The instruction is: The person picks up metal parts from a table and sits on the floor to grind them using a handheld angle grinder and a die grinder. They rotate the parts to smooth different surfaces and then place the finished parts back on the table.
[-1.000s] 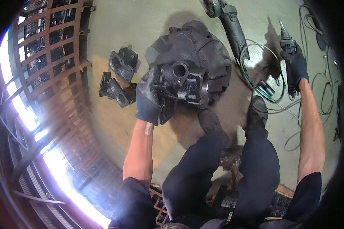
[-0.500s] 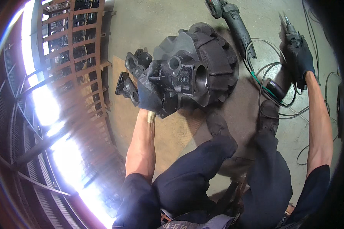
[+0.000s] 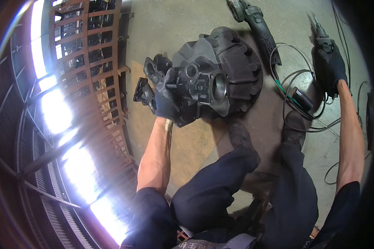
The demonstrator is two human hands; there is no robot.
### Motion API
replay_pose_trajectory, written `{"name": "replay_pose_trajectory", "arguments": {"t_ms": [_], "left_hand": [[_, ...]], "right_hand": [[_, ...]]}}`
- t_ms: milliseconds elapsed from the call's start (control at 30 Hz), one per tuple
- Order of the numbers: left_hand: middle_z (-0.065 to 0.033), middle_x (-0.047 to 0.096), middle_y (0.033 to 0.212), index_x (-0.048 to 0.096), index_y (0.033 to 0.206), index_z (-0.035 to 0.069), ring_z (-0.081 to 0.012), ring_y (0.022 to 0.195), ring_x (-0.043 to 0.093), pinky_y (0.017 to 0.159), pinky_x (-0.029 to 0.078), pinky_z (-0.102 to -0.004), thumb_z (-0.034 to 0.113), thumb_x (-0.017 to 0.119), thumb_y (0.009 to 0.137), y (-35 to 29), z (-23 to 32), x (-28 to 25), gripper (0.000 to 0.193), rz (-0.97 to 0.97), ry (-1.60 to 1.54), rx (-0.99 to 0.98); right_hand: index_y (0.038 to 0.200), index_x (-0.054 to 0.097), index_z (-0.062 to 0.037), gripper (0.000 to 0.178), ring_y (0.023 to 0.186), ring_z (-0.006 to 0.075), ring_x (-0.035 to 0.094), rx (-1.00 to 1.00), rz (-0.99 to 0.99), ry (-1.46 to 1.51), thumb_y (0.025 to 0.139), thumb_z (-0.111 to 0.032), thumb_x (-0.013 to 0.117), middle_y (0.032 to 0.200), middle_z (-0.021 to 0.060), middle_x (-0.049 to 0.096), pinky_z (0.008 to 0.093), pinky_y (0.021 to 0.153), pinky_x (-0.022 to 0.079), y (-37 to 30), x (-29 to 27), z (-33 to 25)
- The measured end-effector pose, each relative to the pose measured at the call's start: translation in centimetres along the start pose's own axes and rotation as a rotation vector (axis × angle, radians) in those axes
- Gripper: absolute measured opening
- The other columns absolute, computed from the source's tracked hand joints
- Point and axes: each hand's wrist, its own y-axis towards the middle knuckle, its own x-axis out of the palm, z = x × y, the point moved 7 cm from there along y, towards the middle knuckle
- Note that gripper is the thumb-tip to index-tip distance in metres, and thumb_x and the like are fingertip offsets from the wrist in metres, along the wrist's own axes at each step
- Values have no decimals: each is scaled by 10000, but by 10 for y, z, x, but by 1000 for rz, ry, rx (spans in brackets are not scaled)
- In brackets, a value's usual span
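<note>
My left hand (image 3: 167,98), in a dark glove, is closed around the left side of a black metal casting (image 3: 199,86) with a round bore and flanged faces. The casting sits against a large ribbed bell-shaped housing (image 3: 241,68) on the floor; whether they are one piece I cannot tell. Several smaller flanged metal parts (image 3: 147,93) lie just left of that hand. Far to the right, my gloved right hand (image 3: 333,70) is wrapped around the body of a slim power grinder (image 3: 323,40), whose narrow tip points away from me. Its fingers are partly hidden.
An angle grinder (image 3: 259,32) lies beyond the housing, its cable looping on the floor. Near the loops lies a dark cylinder (image 3: 303,99). A brown slatted metal rack (image 3: 85,54) stands at left. My shoes (image 3: 295,122) are close to the cables.
The view has shifted slightly, so most things appear a little farther right. Both hands keep their holds; the casting and the slim grinder show no clear movement of their own.
</note>
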Motion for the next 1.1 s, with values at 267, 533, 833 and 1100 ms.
{"name": "replay_pose_trajectory", "arguments": {"t_ms": [267,533,833,1100], "left_hand": [[-120,674,1214,580,1322,-16,-211,1107,638,967,493,-315,61,567,919,-4,9,-6,411,-98,-160,-87],[-143,668,1240,557,1364,-23,-212,1091,641,1017,476,-328,57,507,954,1,-18,15,421,-205,49,190],[-163,715,1006,669,1175,16,-198,857,662,771,519,-323,234,549,1003,-6,-33,1,303,-51,-188,3],[-198,670,1118,662,1157,90,-360,969,653,846,517,-415,174,462,996,-12,-5,3,271,81,221,306]], "right_hand": [[996,722,-53,380,796,442,676,-200,145,-76,910,-409,621,832,232,697,486,694,532,-50,33,43],[1096,651,-107,363,979,382,657,-386,-148,-454,772,-239,749,1048,162,684,436,830,541,-145,53,9],[972,723,4,524,775,334,692,30,-495,-381,790,-488,740,854,208,716,415,695,534,-139,47,-2],[1179,667,9,379,669,90,541,-25,-490,105,934,-280,658,845,32,634,254,580,438,-145,-28,-136]]}}
